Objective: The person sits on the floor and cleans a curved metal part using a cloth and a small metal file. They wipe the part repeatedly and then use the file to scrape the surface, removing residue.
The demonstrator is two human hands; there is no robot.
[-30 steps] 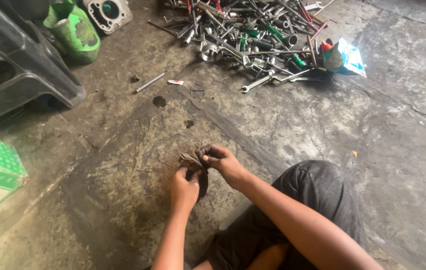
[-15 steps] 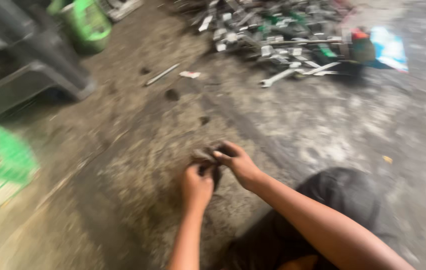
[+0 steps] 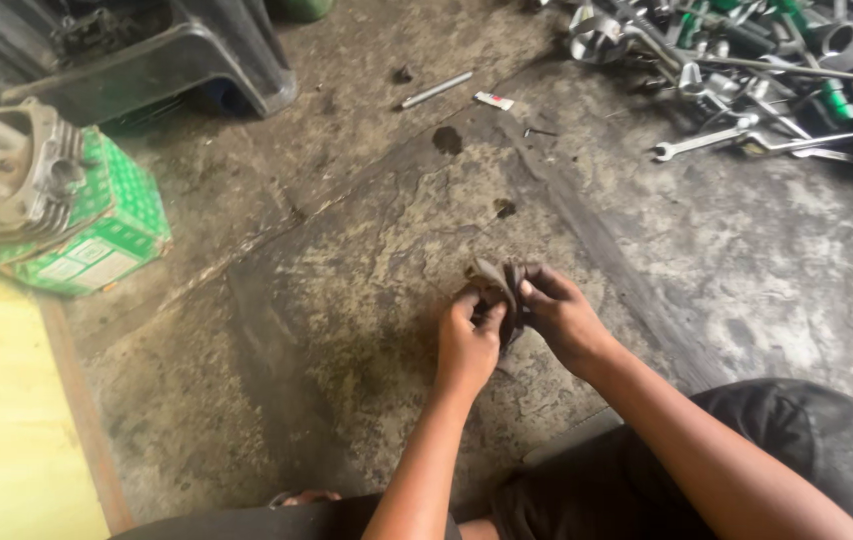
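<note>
Stained concrete floor (image 3: 347,300) — green box (image 3: 97,235), tool pile (image 3: 757,60), steel rod (image 3: 437,90) w/ black stool (image 3: 147,60).

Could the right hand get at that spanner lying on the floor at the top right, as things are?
Probably not right away. The right hand and the left hand both grip a dirty rag, so its fingers are busy. The floor between it and the spanner looks bare, but the spanner lies well off.
</note>
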